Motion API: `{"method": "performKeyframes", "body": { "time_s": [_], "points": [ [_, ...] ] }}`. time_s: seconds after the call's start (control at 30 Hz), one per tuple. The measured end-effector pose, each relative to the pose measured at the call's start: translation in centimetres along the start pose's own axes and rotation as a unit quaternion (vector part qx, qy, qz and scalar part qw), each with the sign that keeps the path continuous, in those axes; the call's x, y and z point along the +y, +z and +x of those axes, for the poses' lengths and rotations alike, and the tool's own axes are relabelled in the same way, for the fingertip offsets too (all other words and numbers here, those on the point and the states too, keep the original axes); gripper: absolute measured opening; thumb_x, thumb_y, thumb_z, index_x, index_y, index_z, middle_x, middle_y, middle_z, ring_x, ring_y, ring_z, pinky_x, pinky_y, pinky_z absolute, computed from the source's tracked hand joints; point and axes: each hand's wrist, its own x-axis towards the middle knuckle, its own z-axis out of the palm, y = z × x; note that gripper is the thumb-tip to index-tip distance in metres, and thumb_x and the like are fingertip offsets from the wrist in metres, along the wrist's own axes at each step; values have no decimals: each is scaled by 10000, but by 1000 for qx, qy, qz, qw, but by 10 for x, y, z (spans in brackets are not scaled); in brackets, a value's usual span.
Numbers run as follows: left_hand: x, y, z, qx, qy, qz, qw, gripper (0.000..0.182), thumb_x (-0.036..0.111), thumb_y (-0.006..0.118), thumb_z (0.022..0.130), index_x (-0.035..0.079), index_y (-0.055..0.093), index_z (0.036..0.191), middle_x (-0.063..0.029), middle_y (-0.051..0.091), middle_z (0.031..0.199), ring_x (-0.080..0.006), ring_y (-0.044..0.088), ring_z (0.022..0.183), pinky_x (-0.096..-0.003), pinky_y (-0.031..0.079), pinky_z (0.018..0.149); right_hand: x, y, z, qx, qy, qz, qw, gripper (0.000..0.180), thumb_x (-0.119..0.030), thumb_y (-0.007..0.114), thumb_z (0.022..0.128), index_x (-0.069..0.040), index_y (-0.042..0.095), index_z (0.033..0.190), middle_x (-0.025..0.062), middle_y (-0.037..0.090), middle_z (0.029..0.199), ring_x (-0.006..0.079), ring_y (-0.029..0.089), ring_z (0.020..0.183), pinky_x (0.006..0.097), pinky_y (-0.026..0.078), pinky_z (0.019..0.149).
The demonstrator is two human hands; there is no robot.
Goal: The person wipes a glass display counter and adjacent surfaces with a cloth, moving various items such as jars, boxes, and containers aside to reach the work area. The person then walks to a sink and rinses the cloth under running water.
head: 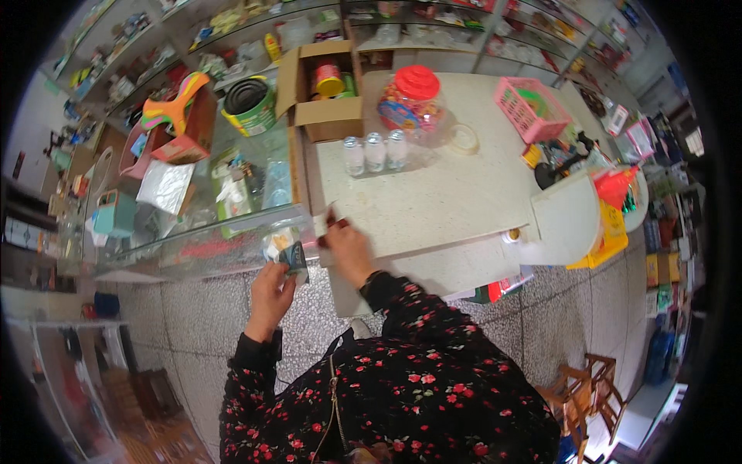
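My left hand (271, 297) is shut on a small clear plastic packet (288, 249) with a dark printed card and something pale and yellowish inside. The packet is held up in front of the glass counter's edge. To its right, my right hand (349, 250) is over the near left corner of the white tabletop (440, 203). Its fingers are bent, blurred and dark at the tips, so whether they pinch a small thing cannot be made out. Three small clear bottles with silvery caps (375, 153) stand in a row farther back on the tabletop.
An open cardboard box (329, 119), a red-lidded candy jar (411, 98), a tape roll (463, 140) and a pink basket (530, 110) stand behind. The glass counter (272, 168) at left bears a green tub (250, 107) and boxes. A wooden chair (585, 394) stands lower right.
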Motion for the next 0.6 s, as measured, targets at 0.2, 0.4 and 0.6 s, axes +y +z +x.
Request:
{"method": "performKeyframes", "body": {
  "time_s": [0.2, 0.4, 0.6],
  "points": [
    [24, 70, 76, -72, 85, -10, 994, 181, 35, 685, 773, 34, 625, 943, -155, 605, 874, -392, 615, 811, -476, 503, 678, 9, -26, -41, -93, -104, 58, 989, 265, -157, 580, 871, -102, 683, 1109, 67, 651, 1101, 315, 556, 1105, 456, 440, 900],
    [22, 129, 109, -101, 152, 43, 982, 198, 40, 685, 766, 21, 650, 959, -166, 617, 891, -396, 617, 834, -479, 508, 713, 139, -108, -78, 25, 75, -7, 997, 272, -103, 570, 862, -116, 648, 1123, 79, 649, 1078, 321, 595, 1019, 488, 454, 794],
    [16, 158, 112, -105, 188, 64, 975, 172, 4, 642, 735, 19, 661, 905, -167, 614, 841, -378, 611, 852, -484, 494, 739, 254, -184, -140, 228, 252, -14, 940, 170, -19, 543, 882, -56, 658, 1002, 155, 685, 877, 362, 632, 809, 468, 494, 689]
  ]
}}
